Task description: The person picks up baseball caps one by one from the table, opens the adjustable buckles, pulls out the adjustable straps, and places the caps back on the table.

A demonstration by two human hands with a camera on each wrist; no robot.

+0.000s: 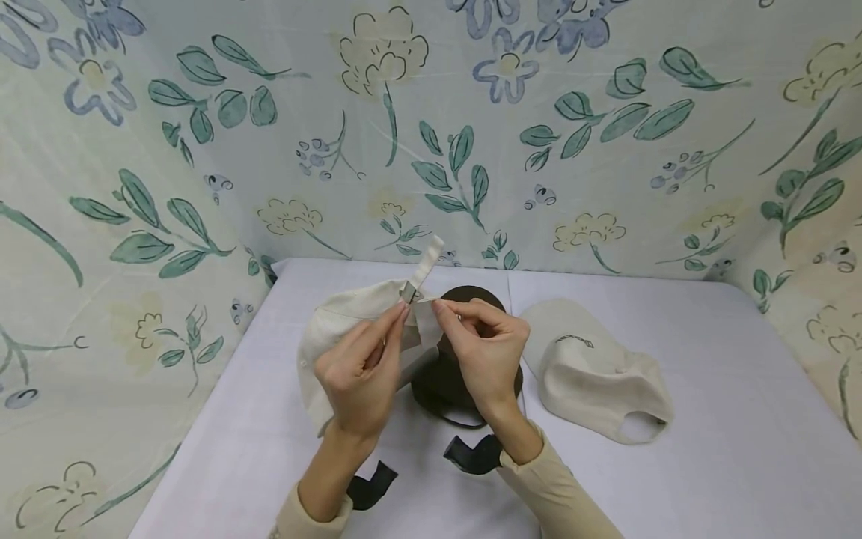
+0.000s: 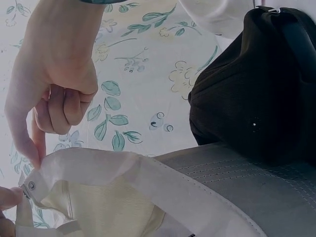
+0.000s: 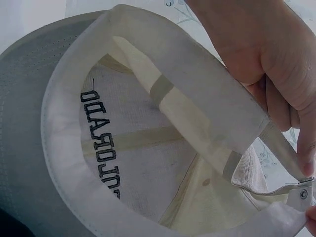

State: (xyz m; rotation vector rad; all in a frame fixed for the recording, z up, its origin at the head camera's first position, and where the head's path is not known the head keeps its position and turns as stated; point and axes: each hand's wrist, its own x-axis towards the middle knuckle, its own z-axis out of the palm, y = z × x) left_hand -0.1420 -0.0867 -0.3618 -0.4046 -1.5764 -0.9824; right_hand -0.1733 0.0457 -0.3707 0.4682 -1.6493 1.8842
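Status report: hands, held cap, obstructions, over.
Left hand, right hand: pinching at rear strap. Held cap: strap end up past buckle. Dark cap close by; nothing visibly blocking either hand.

The held cap looks matt woven cloth, its buckle smooth metal.

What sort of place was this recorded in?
Likely a makeshift filming booth: floral sheeting encloses the back and both sides of a white-covered table, with a dark cap and a pale cap on it.
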